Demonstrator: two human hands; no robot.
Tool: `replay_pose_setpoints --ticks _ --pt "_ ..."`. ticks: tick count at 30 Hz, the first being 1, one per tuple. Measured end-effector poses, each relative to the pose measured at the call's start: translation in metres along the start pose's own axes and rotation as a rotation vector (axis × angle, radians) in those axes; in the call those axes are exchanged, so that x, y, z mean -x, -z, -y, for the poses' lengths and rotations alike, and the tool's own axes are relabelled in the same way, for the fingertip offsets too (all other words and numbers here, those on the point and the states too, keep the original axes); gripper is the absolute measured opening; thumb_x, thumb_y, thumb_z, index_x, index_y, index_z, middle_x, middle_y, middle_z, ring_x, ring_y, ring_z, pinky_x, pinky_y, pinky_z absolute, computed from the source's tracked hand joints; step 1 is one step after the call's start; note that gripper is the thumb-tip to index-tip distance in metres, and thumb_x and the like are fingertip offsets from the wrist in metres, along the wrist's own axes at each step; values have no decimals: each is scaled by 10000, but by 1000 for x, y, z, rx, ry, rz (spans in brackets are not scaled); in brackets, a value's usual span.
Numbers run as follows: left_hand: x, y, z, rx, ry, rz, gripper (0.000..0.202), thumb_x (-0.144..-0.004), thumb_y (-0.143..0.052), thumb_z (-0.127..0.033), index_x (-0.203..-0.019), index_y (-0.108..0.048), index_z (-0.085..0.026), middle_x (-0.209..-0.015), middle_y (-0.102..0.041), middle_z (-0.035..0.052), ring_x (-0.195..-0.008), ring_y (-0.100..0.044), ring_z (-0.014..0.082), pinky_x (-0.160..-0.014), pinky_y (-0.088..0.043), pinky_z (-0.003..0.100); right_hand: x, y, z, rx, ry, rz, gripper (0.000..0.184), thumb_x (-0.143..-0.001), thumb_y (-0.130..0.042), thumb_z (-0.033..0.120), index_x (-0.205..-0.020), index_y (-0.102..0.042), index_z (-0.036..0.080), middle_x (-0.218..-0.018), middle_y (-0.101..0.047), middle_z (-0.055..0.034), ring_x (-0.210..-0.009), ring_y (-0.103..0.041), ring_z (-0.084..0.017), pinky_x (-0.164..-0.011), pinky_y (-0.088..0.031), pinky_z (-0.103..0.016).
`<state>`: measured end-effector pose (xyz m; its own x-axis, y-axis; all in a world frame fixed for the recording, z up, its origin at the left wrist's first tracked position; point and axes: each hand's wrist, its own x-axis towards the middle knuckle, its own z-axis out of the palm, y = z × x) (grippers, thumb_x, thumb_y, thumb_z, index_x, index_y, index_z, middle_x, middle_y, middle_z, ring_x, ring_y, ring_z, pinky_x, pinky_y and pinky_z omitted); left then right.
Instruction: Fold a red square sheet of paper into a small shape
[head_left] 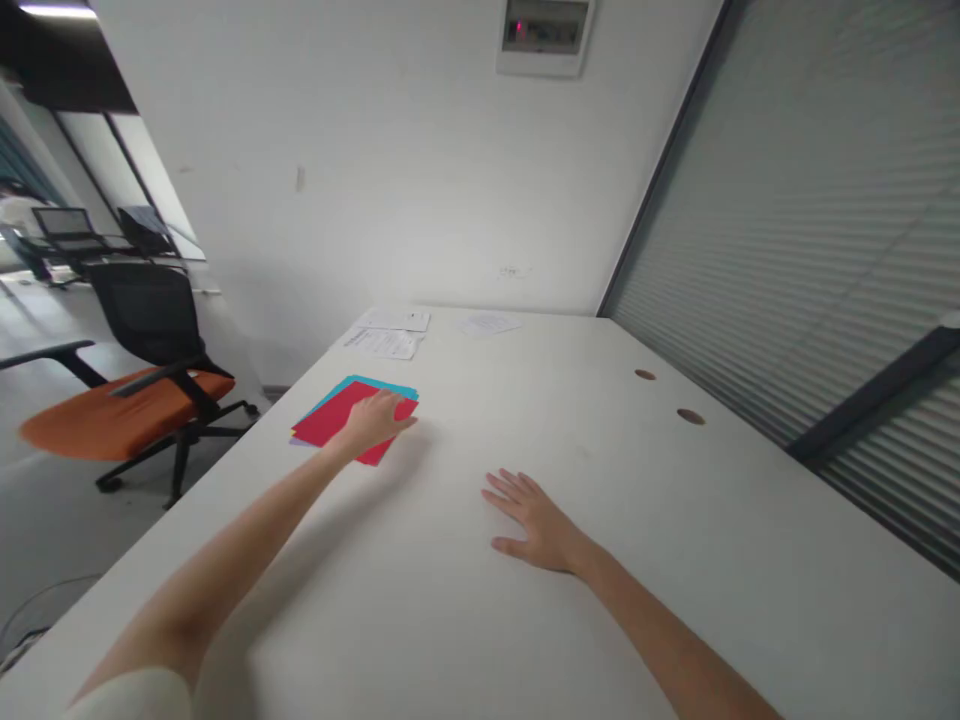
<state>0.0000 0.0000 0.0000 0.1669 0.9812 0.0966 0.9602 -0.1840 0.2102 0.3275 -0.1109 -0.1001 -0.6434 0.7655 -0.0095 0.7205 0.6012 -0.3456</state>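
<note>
A stack of coloured paper lies at the left side of the white table (pixel 465 620), with a red sheet (pixel 330 415) on top. Blue sheets (pixel 382 385) show beneath it along the far edge, and a bit of yellow and purple peeks out at the left corner. My left hand (pixel 373 420) is over the right part of the red sheet, thumb apart from the fingers; whether it touches the paper I cannot tell. Flat on the bare tabletop, fingers spread, rests my right hand (pixel 536 525), holding nothing.
Printed papers (pixel 382 343) lie at the far left of the table, with another sheet (pixel 489 324) beside them. Two round holes (pixel 691 416) pierce the right side. An orange-seated chair (pixel 135 410) stands left. Blinds (pixel 810 240) line the right; a wall closes the far end.
</note>
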Motion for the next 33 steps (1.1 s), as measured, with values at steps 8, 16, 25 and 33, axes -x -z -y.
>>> replay_pose_setpoints --ticks 8,16,25,33 --pt "-2 -58 22 -169 145 131 537 -903 -454 -585 -1242 -565 -184 -1298 -565 218 -1138 -581 379 -878 -478 523 -2 0 -2 0 -6 15 800 -866 -442 723 -1517 -352 266 -1623 -237 -66 -1516 -148 -277 -1235 -85 -511" --pt "-13 -55 39 -205 212 64 390 -929 -403 -359 -1084 -674 -126 -1128 -671 211 -1045 -653 371 -830 -523 476 -2 0 -1 -6 -8 14 799 -869 -442 721 -1513 -360 256 -1619 -247 -75 -1515 -153 -276 -1232 -87 -512" --pt "-13 -37 48 -133 260 -56 308 -889 -406 -219 -946 -697 -139 -1024 -714 179 -953 -682 320 -746 -511 358 -2 -2 -2 -9 -1 -11 781 -872 -458 707 -1508 -369 262 -1616 -258 -70 -1514 -161 -276 -1233 -93 -511" --pt "22 14 -7 664 -62 -229 282 -901 -436 -446 -838 -548 -195 -731 -621 24 -708 -589 185 -629 -447 254 -3 -5 -11 -362 -44 -276 632 -879 -547 616 -1403 -533 264 -1516 -460 -99 -1473 -292 -274 -1215 -189 -527"
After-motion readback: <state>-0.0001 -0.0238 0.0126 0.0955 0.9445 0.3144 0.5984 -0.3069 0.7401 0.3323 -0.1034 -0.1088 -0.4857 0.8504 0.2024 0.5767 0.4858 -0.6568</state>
